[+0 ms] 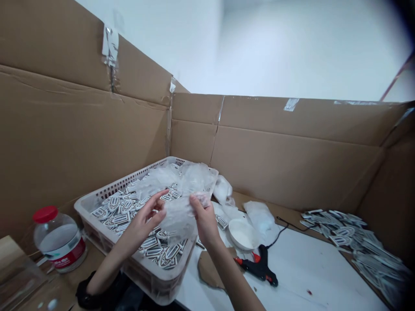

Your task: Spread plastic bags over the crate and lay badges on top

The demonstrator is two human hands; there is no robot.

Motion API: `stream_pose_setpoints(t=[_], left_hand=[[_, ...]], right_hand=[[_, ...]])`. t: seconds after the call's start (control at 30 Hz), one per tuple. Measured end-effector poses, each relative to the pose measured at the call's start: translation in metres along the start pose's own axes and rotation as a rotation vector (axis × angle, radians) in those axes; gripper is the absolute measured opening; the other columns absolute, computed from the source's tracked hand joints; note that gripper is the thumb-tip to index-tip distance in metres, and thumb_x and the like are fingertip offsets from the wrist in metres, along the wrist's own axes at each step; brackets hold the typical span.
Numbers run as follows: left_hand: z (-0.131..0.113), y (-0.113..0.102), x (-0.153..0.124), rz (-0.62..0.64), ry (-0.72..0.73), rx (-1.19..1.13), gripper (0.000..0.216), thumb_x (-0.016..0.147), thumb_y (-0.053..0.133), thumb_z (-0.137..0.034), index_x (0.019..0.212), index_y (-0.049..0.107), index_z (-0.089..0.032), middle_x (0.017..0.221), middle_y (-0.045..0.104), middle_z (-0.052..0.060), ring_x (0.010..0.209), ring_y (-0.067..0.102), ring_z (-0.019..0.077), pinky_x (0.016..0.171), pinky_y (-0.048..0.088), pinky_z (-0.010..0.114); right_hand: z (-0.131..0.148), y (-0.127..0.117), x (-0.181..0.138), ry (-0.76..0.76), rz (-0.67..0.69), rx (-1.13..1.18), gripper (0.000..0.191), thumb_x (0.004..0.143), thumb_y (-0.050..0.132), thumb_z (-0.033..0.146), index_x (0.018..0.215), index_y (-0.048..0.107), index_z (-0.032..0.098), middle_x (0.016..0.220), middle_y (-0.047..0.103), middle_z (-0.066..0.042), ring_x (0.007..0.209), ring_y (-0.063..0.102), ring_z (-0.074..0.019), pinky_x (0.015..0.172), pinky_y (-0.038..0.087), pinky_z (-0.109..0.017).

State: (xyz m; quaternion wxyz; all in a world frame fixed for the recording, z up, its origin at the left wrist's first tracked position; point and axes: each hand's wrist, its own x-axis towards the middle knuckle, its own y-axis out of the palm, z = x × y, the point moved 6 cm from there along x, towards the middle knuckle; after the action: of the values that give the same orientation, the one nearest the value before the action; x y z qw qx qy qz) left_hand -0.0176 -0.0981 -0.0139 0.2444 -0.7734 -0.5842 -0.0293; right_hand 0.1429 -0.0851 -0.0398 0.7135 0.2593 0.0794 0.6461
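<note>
Pinching a crumpled clear bag (178,218) by its right end, we have our right hand (205,214) clamped on the plastic, thumb in view & the other fingers mostly hidden. Our left hand (147,218) is at the bag's left edge, thumb & fingers spread apart; can't tell if the thumb tip touches the film. The bag hangs over the near right part of a pale plastic basket (158,273) w/ perforated sides, partly veiling what's below. In the basket we see lots of flat patterned pieces (118,207), dark & white, all jumbled, w/ more crumpled bags (194,175) on top toward the far end.

To the R of the basket, on the white surface (311,263), we've got a white bowl (244,235), a blk glue gun (264,265) w/ red parts, & a torn cardboard scrap (210,270) partly behind our right forearm. A cloudy plastic bundle (259,216) is just behind the bowl. Far R, a heap (356,246) of similar flat pieces lies near the cardboard walls (292,155). To the L of the basket, we see a clear jar (61,237) w/ a red lid (45,214) & a red label, standing upright.
</note>
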Motion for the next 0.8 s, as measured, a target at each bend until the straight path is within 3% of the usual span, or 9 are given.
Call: stream_pose_setpoints(t=[0.1,0.23,0.3,0.37,0.43,0.5,0.6,0.7,0.8], left_hand=[[0.003,0.005,0.013,-0.001,-0.049,0.021,0.037,0.087,0.049,-0.051,0.109,0.057,-0.022,0.099,0.056,0.005,0.095,0.053,0.0212,0.08,0.044,0.03],[0.0,0.004,0.022,-0.104,0.009,-0.021,0.031,0.09,0.045,-0.047,0.076,0.048,-0.02,0.072,0.052,0.0,0.071,0.051,0.0156,0.07,0.042,0.027],[-0.002,0.005,0.02,-0.136,0.024,-0.032,0.029,0.091,0.043,-0.048,0.081,0.047,-0.021,0.077,0.054,0.0,0.074,0.052,0.0158,0.071,0.043,0.027],[-0.004,0.016,0.016,-0.068,0.027,0.051,0.029,0.087,0.052,-0.049,0.094,0.048,-0.022,0.091,0.058,0.003,0.084,0.055,0.0181,0.075,0.044,0.03],[-0.005,0.03,0.011,0.01,0.046,0.192,0.036,0.083,0.059,-0.047,0.107,0.046,-0.023,0.104,0.058,0.005,0.091,0.056,0.0206,0.077,0.044,0.032],[-0.004,0.034,0.007,-0.012,0.055,0.273,0.03,0.088,0.053,-0.043,0.109,0.045,-0.024,0.104,0.059,0.005,0.091,0.057,0.0208,0.078,0.044,0.033],[0.007,0.021,0.002,-0.187,-0.028,0.18,0.021,0.094,0.039,-0.042,0.103,0.046,-0.024,0.085,0.057,0.001,0.077,0.058,0.0177,0.07,0.045,0.029],[0.024,0.005,-0.003,-0.291,-0.148,0.037,0.032,0.091,0.041,-0.052,0.107,0.048,-0.025,0.069,0.05,-0.002,0.057,0.05,0.0147,0.053,0.043,0.024],[0.034,0.001,-0.002,-0.26,-0.193,-0.05,0.057,0.084,0.048,-0.061,0.13,0.043,-0.027,0.093,0.062,0.004,0.071,0.06,0.0183,0.06,0.049,0.026]], right_hand=[[-0.005,0.003,0.002,0.028,0.053,-0.065,0.039,0.07,0.074,0.049,0.088,0.059,0.018,0.078,0.064,-0.001,0.069,0.059,-0.016,0.065,0.048,-0.027],[-0.007,-0.007,0.003,0.108,0.019,-0.159,0.053,0.066,0.071,0.061,0.094,0.06,0.018,0.081,0.066,-0.003,0.072,0.059,-0.0178,0.067,0.047,-0.029],[-0.006,-0.011,0.001,0.132,0.001,-0.266,0.055,0.065,0.068,0.067,0.087,0.06,0.017,0.077,0.064,-0.003,0.07,0.057,-0.0187,0.064,0.046,-0.029],[-0.002,-0.01,-0.003,0.109,0.027,-0.355,0.053,0.071,0.058,0.071,0.08,0.059,0.018,0.074,0.061,-0.003,0.071,0.055,-0.019,0.065,0.044,-0.03],[0.001,-0.005,-0.007,0.064,0.061,-0.367,0.051,0.08,0.046,0.07,0.078,0.058,0.02,0.075,0.058,-0.003,0.074,0.054,-0.0189,0.068,0.044,-0.03],[0.001,-0.001,-0.012,0.056,0.084,-0.317,0.048,0.086,0.036,0.066,0.076,0.053,0.022,0.072,0.054,-0.001,0.072,0.051,-0.0177,0.067,0.043,-0.029],[-0.003,0.004,-0.018,0.115,0.166,-0.262,0.041,0.091,0.029,0.058,0.07,0.038,0.023,0.065,0.04,0.002,0.061,0.041,-0.0147,0.057,0.038,-0.026],[-0.002,0.005,-0.021,0.083,0.189,-0.388,0.032,0.094,0.033,0.045,0.07,0.035,0.023,0.069,0.037,0.003,0.064,0.037,-0.0134,0.061,0.036,-0.025],[0.002,0.005,-0.02,0.001,0.152,-0.488,0.03,0.093,0.04,0.042,0.07,0.036,0.022,0.071,0.037,0.003,0.066,0.036,-0.013,0.064,0.034,-0.026]])
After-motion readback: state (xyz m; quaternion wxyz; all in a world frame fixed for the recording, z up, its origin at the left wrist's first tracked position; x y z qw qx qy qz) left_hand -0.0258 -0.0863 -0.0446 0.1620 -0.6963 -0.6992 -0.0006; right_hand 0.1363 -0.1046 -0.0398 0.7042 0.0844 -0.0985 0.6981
